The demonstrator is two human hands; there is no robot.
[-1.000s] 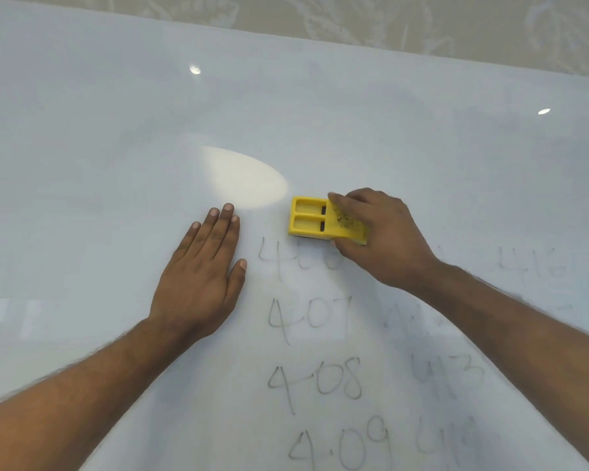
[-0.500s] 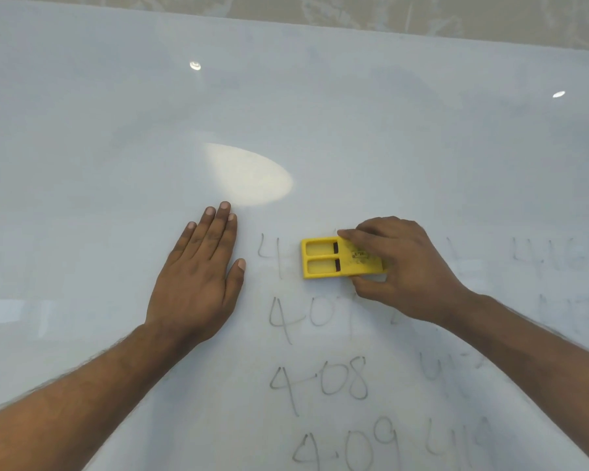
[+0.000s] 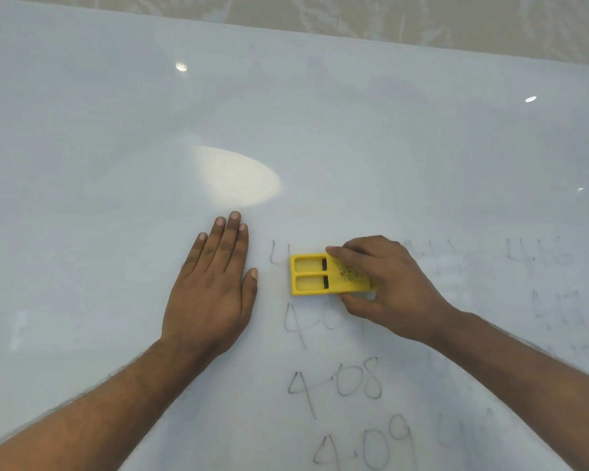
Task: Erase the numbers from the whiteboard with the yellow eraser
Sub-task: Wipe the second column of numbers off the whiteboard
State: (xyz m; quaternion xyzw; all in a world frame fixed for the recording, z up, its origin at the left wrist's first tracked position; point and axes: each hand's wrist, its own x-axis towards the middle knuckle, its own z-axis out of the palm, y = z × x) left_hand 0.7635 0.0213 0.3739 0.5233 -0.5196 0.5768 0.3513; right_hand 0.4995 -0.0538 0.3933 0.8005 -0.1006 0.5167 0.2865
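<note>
A large whiteboard (image 3: 286, 113) fills the view. My right hand (image 3: 388, 290) grips the yellow eraser (image 3: 312, 275) and presses it flat on the board, over the top row of the left number column. A lone 4 (image 3: 279, 253) shows just left of the eraser. Below it stand a partly wiped 407 (image 3: 306, 321), then 408 (image 3: 337, 382) and 409 (image 3: 364, 447). Fainter smeared numbers (image 3: 541, 256) lie to the right. My left hand (image 3: 215, 290) rests flat on the board, fingers straight, left of the numbers.
A bright oval light reflection (image 3: 235, 178) sits above my left hand. The board's top edge meets a beige patterned wall (image 3: 388, 15). Small light glints (image 3: 530, 99) dot the board's upper area.
My right hand has carried the eraser down from above the top number onto it and slightly left. The 06 of the top number and part of 407 are wiped. My left hand stays put.
</note>
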